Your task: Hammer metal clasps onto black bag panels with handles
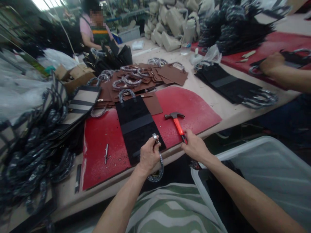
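Note:
In the head view, my left hand (149, 155) is closed in a pinch at the near end of a black bag panel (138, 129). A small shiny metal piece (155, 137) sticks up from its fingers; its exact kind is unclear. Below that hand a plastic-wrapped bag handle (157, 174) hangs over the table edge. My right hand (195, 147) grips the end of the handle of a claw hammer (178, 124). The hammer, orange-red with a dark head, lies over the red mat (191, 103). A thin metal rod (106, 153) lies on the mat's left side.
Brown bag panels (131, 81) with wrapped handles lie behind the mat. Black panels (225, 82) are stacked right, and a heap of bags (36, 152) crowds the left. A grey bin (264, 155) stands at my right. A co-worker's hand (273, 63) and another person (97, 30) are nearby.

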`<state>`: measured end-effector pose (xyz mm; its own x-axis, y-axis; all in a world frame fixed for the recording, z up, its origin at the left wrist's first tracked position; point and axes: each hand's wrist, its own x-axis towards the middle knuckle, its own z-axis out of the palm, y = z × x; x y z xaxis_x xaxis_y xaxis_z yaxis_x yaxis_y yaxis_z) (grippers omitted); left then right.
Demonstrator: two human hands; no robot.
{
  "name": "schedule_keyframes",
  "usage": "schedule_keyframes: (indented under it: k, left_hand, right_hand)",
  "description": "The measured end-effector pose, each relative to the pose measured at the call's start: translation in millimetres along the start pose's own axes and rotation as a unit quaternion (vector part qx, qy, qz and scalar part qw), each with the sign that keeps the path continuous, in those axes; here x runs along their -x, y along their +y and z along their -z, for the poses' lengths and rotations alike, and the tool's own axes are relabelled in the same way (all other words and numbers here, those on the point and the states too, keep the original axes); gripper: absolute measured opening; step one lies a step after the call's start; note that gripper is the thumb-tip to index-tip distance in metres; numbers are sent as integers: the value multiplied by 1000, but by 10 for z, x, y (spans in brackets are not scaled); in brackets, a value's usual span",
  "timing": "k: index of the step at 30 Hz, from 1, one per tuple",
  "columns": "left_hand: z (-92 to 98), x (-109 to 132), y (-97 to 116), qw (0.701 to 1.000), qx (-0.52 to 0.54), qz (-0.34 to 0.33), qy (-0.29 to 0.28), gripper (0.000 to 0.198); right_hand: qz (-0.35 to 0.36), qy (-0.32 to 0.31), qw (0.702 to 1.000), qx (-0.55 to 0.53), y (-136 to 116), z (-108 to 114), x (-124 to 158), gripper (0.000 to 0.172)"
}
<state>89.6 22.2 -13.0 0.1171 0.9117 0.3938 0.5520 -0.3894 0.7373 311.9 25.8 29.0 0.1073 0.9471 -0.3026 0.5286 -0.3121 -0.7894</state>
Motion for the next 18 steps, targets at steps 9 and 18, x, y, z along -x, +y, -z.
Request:
schedule_keyframes:
  k: [9,18]
  left_hand:
    - [-6,-14,33,999,19,33,-6,18]
    - [27,-35,59,999,14,26,-16,16]
  right_hand:
    - [-70,-105,959,-254,-541,195,-2,21]
    - [361,82,894,253,-806,611,804,34]
